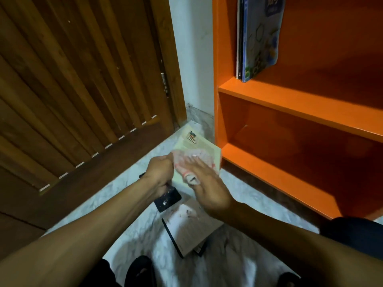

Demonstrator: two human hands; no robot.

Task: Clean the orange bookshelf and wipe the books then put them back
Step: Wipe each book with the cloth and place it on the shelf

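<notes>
1. Both forearms reach fwd & down over marble floor (238, 195), meeting in front of orange bookshelf (300, 104).
2. L hand (160, 172): fingers curled round edge of pale book (196, 143), held tilted just beside shelf's lower left corner.
3. R hand (209, 189): fingers mostly straight, pressing cloth (191, 160) onto cover.
4. Cover print blurred, unreadable.
5. More books (259, 38) upright on upper shelf; others (190, 226) on floor.

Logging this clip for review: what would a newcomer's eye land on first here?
The bright orange bookshelf fills the right side, a few upright books on its upper shelf. At centre, the left hand grips a pale book while the right hand presses a cloth onto it, above another book on the marble floor.
</notes>
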